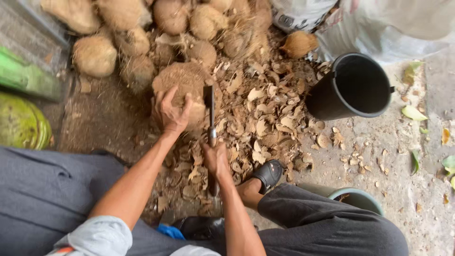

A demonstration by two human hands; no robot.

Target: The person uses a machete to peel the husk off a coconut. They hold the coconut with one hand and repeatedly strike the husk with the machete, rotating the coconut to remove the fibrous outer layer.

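The left hand (169, 113) sits just left of the frame's centre, fingers spread and clamped over the near side of a husked coconut (185, 87), steadying it on the ground. The right hand (215, 159) is closed around the handle of a cleaver (209, 111). The blade stands upright in the picture, its edge touching the coconut's right flank.

Open room is scarce around the hands. Above them, across the upper left and top centre, a pile of coconuts (132, 28) crowds in, the nearest ones just beside the held one. To the right, a bed of husk chips (265, 114) covers the ground as far as a black bucket (353, 85) at upper right, which stands tilted with its open mouth showing. The barest ground is the concrete (407, 166) at right and lower right, scattered with a few chips and green leaves. Below the hands, the person's knees and a black sandal (269, 174) close the space, with a green-rimmed tub (360, 199) just beside the right knee.

At the left edge lie green rounded shapes (21, 118). At top right sits pale plastic sacking (379, 28); any print on it is too small to tell.
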